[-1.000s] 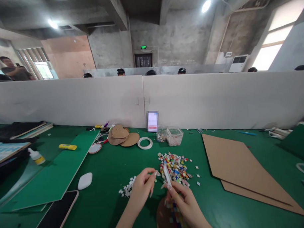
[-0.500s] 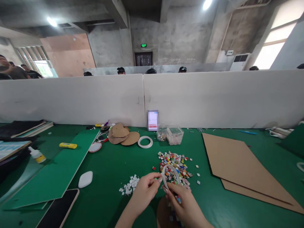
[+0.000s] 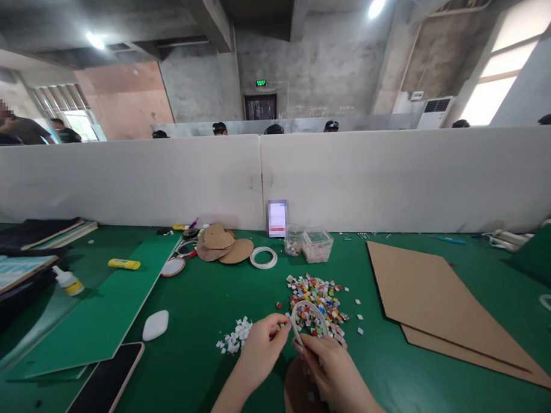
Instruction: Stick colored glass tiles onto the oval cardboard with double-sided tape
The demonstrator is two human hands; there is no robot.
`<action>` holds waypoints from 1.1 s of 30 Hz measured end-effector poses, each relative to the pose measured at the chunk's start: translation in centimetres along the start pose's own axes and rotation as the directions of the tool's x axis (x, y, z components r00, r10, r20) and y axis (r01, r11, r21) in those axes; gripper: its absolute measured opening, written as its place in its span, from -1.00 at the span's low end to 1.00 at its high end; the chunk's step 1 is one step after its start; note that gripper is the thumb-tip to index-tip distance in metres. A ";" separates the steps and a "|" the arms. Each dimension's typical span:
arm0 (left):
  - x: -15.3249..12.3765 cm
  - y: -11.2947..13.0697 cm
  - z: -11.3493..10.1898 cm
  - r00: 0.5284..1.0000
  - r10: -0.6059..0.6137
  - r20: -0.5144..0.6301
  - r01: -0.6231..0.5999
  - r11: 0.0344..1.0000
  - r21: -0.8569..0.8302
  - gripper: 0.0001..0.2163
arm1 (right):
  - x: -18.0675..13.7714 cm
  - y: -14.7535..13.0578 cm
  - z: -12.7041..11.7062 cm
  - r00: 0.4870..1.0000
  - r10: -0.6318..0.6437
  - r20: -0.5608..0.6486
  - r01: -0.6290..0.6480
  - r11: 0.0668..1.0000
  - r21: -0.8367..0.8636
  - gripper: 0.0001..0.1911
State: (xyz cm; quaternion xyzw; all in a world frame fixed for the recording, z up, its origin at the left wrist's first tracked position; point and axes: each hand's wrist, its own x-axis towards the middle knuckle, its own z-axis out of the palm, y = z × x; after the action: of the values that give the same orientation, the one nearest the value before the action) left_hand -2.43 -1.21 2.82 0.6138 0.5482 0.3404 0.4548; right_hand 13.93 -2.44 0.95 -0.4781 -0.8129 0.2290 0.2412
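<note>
A thin white ring, which looks like a roll of narrow tape (image 3: 296,324), stands tilted in front of me. My right hand (image 3: 328,358) is closed on its lower edge. With thumb and finger pinched, my left hand (image 3: 267,342) grips the ring's left edge; whether a loose end is between the fingertips is too small to tell. Behind the ring spreads a pile of coloured mosaic tiles (image 3: 323,289). Small white tiles (image 3: 235,335) lie by my left hand. Under my right hand is a round cardboard disc (image 3: 295,386) with tiles on it, partly hidden.
Further back are cardboard discs (image 3: 238,251), more white rings (image 3: 264,265), a clear plastic box (image 3: 317,247) and a lit phone (image 3: 277,218). Cardboard sheets (image 3: 423,285) lie right; a green board (image 3: 103,315), glue bottle (image 3: 68,281) and dark phone (image 3: 101,387) lie left.
The ring and the fingertips of my left hand have shifted slightly left. My right hand has turned a little, keeping its hold. People at the far left have moved.
</note>
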 end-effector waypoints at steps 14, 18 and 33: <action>-0.4 1.8 -0.6 0.993 -0.066 0.094 0.086 0.969 -0.232 -0.70 | 0.4 -0.5 -0.5 0.992 0.118 -0.031 -0.084 0.843 0.531 -0.62; -0.5 2.1 -0.8 0.990 -0.068 0.125 0.103 0.947 -0.304 -0.69 | 0.5 -0.1 -0.2 0.990 0.141 -0.025 -0.093 0.767 0.635 -0.64; -0.9 2.9 -1.2 0.977 -0.087 0.196 0.161 0.900 -0.405 -0.70 | 0.7 -0.1 -0.3 0.962 0.247 0.117 -0.206 0.374 0.904 -0.67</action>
State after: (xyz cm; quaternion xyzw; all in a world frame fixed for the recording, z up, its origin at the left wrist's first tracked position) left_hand -2.65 -1.83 5.99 0.4929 0.4590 0.3657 0.6423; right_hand 13.78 -1.82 1.32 -0.3806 -0.4795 0.6547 0.4434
